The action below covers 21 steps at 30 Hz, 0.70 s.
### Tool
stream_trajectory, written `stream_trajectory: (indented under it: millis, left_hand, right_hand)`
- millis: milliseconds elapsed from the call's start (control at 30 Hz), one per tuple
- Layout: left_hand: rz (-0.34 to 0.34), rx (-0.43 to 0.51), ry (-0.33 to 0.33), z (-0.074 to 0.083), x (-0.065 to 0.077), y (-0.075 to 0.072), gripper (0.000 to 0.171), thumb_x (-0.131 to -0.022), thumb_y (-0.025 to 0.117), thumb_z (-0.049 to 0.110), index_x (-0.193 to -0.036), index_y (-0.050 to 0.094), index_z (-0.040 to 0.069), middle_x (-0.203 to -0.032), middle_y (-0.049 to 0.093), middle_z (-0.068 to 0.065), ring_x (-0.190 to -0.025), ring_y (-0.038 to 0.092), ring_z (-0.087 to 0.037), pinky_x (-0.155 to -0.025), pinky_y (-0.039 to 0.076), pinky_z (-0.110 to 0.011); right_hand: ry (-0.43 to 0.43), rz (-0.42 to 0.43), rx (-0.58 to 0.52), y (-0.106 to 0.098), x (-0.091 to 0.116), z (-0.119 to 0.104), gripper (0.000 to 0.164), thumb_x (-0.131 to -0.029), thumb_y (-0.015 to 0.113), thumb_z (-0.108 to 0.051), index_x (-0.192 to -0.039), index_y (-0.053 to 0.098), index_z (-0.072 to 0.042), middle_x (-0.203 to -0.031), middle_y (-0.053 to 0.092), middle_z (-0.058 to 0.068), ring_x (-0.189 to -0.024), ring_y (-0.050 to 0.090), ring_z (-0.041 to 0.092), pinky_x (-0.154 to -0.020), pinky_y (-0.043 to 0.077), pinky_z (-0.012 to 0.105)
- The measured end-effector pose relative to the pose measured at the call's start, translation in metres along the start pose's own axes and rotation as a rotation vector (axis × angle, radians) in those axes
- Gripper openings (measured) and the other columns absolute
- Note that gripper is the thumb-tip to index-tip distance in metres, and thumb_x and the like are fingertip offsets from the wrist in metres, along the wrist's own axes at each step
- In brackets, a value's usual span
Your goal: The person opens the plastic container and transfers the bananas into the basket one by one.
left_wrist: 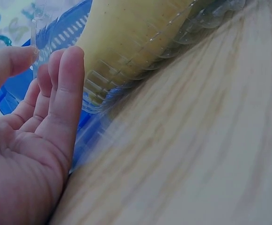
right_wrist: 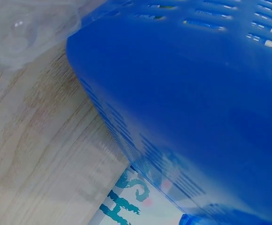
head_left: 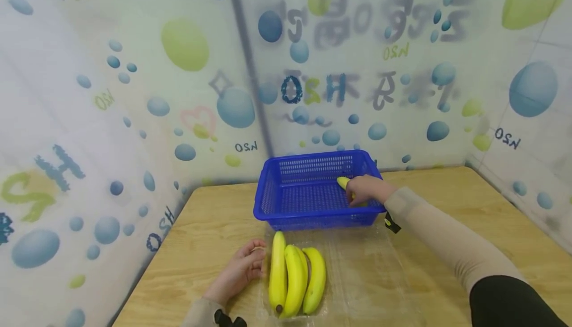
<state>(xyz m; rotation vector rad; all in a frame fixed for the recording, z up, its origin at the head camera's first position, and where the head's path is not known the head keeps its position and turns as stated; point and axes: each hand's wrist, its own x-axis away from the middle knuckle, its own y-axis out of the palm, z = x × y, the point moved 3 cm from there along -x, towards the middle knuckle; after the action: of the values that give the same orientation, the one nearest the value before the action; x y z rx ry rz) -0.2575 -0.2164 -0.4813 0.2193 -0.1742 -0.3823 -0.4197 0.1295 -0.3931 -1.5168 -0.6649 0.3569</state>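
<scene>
In the head view, my right hand [head_left: 367,190] reaches into the right side of a blue plastic basket [head_left: 286,216]. Its fingers curl round a banana [head_left: 343,182], whose yellow tip sticks out past the knuckles; the rest is mostly hidden. Several yellow bananas [head_left: 295,280] lie side by side in a clear plastic tray [head_left: 366,277] in front of the basket. Beside the tray's left edge is my left hand [head_left: 243,270], fingers loosely bent. The left wrist view shows its thumb by the clear plastic wall and a banana [left_wrist: 131,37] behind that plastic.
A wooden table [head_left: 214,213] carries the basket and tray. Behind and on both sides hangs a white sheet [head_left: 187,98] printed with blue and green bubbles. The basket's slotted wall [right_wrist: 173,93] fills most of the right wrist view.
</scene>
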Motion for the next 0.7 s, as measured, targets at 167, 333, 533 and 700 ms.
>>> stream_trajectory:
  millis: [167,333,533,700]
  left_hand:
    - [0.0,-0.008,-0.006,-0.007,0.0,0.004,0.016,-0.099,0.052,0.012,-0.114,0.046,0.013,-0.082,0.052,0.001,-0.066,0.057,-0.011,-0.064,0.053,-0.025]
    - [-0.015,-0.031,0.021,-0.005,-0.002,0.004,0.016,-0.099,0.051,0.011,-0.114,0.045,0.012,-0.076,0.051,0.002,-0.064,0.056,-0.01,-0.062,0.053,-0.024]
    - [-0.026,-0.017,0.054,0.001,-0.007,-0.001,0.015,-0.1,0.049,0.011,-0.114,0.045,0.013,-0.074,0.051,0.002,-0.063,0.057,-0.009,-0.061,0.053,-0.024]
    - [-0.03,-0.014,0.048,-0.001,-0.004,-0.001,0.014,-0.1,0.048,0.009,-0.114,0.045,0.012,-0.074,0.052,0.001,-0.064,0.057,-0.01,-0.062,0.054,-0.025]
  right_hand:
    - [0.011,-0.006,0.004,0.007,0.005,0.004,0.012,-0.083,0.076,-0.031,-0.083,0.074,-0.019,-0.087,0.068,-0.005,-0.079,0.059,0.017,-0.085,0.048,0.051]
    - [-0.031,0.0,-0.026,0.004,0.006,0.003,0.013,-0.085,0.073,-0.031,-0.089,0.075,-0.019,-0.091,0.069,-0.006,-0.081,0.06,0.015,-0.083,0.05,0.049]
    - [-0.079,0.048,-0.075,-0.019,0.013,-0.003,0.024,-0.088,0.072,-0.029,-0.102,0.073,-0.011,-0.104,0.069,0.001,-0.094,0.062,0.022,-0.084,0.051,0.043]
    - [-0.163,0.104,-0.075,-0.037,0.027,-0.018,0.032,-0.089,0.07,-0.028,-0.113,0.07,-0.006,-0.117,0.065,0.008,-0.112,0.058,0.03,-0.095,0.047,0.047]
